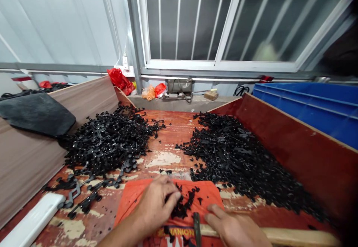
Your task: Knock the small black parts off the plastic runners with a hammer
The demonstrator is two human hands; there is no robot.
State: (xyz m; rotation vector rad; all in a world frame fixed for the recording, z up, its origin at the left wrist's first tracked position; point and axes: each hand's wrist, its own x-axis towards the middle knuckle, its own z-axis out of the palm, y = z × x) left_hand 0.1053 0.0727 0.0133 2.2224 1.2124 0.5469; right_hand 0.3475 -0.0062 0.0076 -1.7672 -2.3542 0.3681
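A small heap of black plastic pieces (181, 206) lies on an orange printed cloth (129, 198) at the front of the work surface. My left hand (159, 202) is over the left side of this heap, its fingers curled and its thumb against some of the black pieces; the fingertips are partly hidden. Lower right, my right hand (235, 226) is closed around the pale wooden handle of a hammer (293, 235). The narrow dark metal head (197, 228) rests over the cloth, just left of that hand, with a few loose black pieces near it.
Large piles of black plastic parts stand left (109, 138) and right (232, 153) on the worn red board (165, 159). Wooden side panels (302, 142) flank them. A white bar-shaped object (36, 219) lies front left; a blue crate (313, 105) stands beyond the right panel.
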